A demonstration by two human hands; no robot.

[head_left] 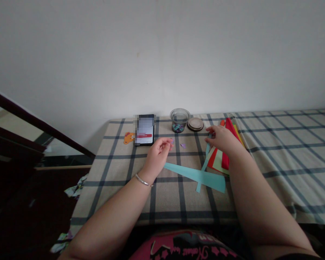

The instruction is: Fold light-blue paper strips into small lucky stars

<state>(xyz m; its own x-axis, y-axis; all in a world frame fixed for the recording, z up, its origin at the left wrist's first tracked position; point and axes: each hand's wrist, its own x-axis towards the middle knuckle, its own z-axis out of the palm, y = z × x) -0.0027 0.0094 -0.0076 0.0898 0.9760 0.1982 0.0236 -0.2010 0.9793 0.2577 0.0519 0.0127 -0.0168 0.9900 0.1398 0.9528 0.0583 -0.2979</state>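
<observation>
At the fingertips of my left hand (160,153), closed in a pinch, is a small purple paper piece (172,141). Another purple paper bit (183,146) lies on the cloth just to its right. My right hand (220,137) is over the far end of a narrow teal paper strip (205,164), thumb and forefinger apart; whether they touch the strip is unclear. A wider teal paper piece (209,179) lies across that strip, its narrow end by my left wrist. Under and beside my right hand is a stack of coloured paper (219,160) in red, orange and green, partly covered.
A clear plastic tub (180,117) holds small teal and purple pieces. Beside it are stacked round lids (195,124). A phone or tablet (145,131) stands by an orange cartoon cutout (128,137). The checked tablecloth (119,187) meets a wall; a dark railing (43,124) is left.
</observation>
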